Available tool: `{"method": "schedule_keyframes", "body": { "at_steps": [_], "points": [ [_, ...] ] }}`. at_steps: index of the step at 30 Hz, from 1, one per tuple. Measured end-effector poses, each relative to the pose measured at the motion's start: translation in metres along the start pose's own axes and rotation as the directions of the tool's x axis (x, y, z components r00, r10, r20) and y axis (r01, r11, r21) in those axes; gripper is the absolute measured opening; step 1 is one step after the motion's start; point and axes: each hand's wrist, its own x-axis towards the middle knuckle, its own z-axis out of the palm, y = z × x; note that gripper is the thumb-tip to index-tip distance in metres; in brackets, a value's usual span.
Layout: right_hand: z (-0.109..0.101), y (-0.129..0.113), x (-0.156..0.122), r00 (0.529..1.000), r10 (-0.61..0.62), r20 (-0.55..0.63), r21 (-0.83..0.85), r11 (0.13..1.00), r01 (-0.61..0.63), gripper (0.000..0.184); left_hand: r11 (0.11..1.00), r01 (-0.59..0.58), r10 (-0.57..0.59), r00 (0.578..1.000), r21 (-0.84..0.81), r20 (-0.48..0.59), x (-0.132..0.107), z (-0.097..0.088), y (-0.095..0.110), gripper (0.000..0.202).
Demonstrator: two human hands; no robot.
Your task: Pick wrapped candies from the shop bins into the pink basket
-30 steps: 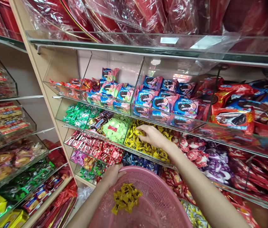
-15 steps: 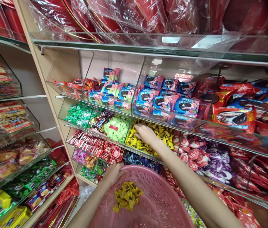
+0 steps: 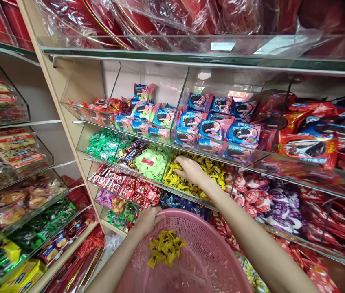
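My left hand [image 3: 148, 220] is closed round the rim of a pink plastic basket [image 3: 221, 248], which is held in front of the shelves. A small heap of yellow-wrapped candies [image 3: 166, 247] lies inside it. My right hand [image 3: 190, 170] is down in a shelf compartment full of the same yellow candies [image 3: 215, 173]. Its fingers are curled onto the candies, and the fingertips are partly hidden among them. Light green candies [image 3: 150, 162] fill the compartment just left of that one.
Clear shelf dividers and front lips border the compartments. Above are blue and pink cookie packs [image 3: 215, 127]; to the right, red candies [image 3: 251, 195] and purple-and-white candies [image 3: 285, 207]. Red packets [image 3: 140, 191] lie below left. A wooden upright [image 3: 59, 118] separates another shelf of snacks [image 3: 16, 150] on the left.
The view has shifted slightly. My right hand stays in the yellow candies, a little farther right in the picture. My left hand keeps its hold on the basket.
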Motion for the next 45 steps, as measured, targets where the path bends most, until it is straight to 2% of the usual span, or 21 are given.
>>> {"method": "schedule_keyframes", "body": {
  "at_steps": [3,6,9,12,14,16,18,20,23,25,27,29,36,39,45],
  "points": [
    [0.001,0.003,0.000,0.997,0.056,-0.046,0.149,0.988,-0.049,0.020,1.000,0.000,0.000,1.000,0.004,0.001,0.000,-0.001,0.001,0.043],
    [0.002,0.008,0.003,0.984,0.140,-0.109,0.337,0.937,-0.096,0.025,1.000,0.001,-0.001,1.000,0.007,-0.002,0.001,-0.002,0.001,0.043],
    [-0.002,0.009,0.002,0.964,0.193,-0.185,0.503,0.861,-0.076,0.032,1.000,-0.004,0.004,1.000,0.007,-0.004,0.000,-0.004,0.002,0.044],
    [-0.012,-0.002,-0.009,0.958,0.206,-0.199,0.623,0.781,-0.039,0.034,1.000,-0.003,0.003,1.000,0.007,0.001,0.001,-0.004,0.003,0.043],
    [-0.019,-0.020,-0.025,0.968,0.194,-0.160,0.692,0.721,-0.030,0.031,1.000,-0.004,0.004,1.000,0.010,0.008,0.002,-0.004,0.002,0.042],
    [-0.020,-0.042,-0.046,0.988,0.140,-0.065,0.756,0.653,-0.043,0.028,1.000,-0.002,0.002,1.000,0.014,0.014,0.003,-0.003,0.001,0.039],
    [-0.009,-0.060,-0.068,0.997,0.045,0.062,0.790,0.608,-0.076,0.024,1.000,0.007,-0.007,1.000,0.020,0.017,0.003,-0.002,0.000,0.036],
    [0.016,-0.070,-0.088,0.988,-0.054,0.145,0.809,0.581,-0.087,0.018,1.000,0.012,-0.012,1.000,0.024,0.016,0.003,-0.001,0.000,0.033],
    [0.067,-0.068,-0.111,0.974,-0.068,0.216,0.767,0.629,-0.126,0.018,1.000,0.006,-0.007,1.000,0.021,0.014,0.002,-0.002,0.001,0.032],
    [0.097,-0.062,-0.121,0.965,-0.001,0.262,0.694,0.695,-0.187,0.014,1.000,0.010,-0.010,1.000,0.015,0.013,0.001,-0.004,0.003,0.032],
    [0.118,-0.056,-0.128,0.947,0.046,0.318,0.610,0.755,-0.241,0.006,1.000,0.013,-0.014,1.000,0.011,0.016,0.001,-0.005,0.004,0.030],
    [0.129,-0.054,-0.133,0.937,0.067,0.343,0.557,0.789,-0.260,0.004,1.000,0.010,-0.010,1.000,0.008,0.017,0.001,-0.006,0.004,0.030],
    [0.136,-0.059,-0.140,0.925,0.125,0.359,0.477,0.827,-0.297,0.004,1.000,-0.008,0.008,1.000,0.002,0.005,-0.001,-0.006,0.004,0.037],
    [0.133,-0.058,-0.139,0.929,0.137,0.343,0.482,0.823,-0.299,0.001,1.000,-0.014,0.014,1.000,0.001,-0.005,-0.001,-0.005,0.004,0.037],
    [0.119,-0.054,-0.136,0.956,0.110,0.272,0.520,0.819,-0.242,0.013,1.000,-0.017,0.017,1.000,0.007,-0.013,0.000,-0.005,0.005,0.034]
  ]
}}
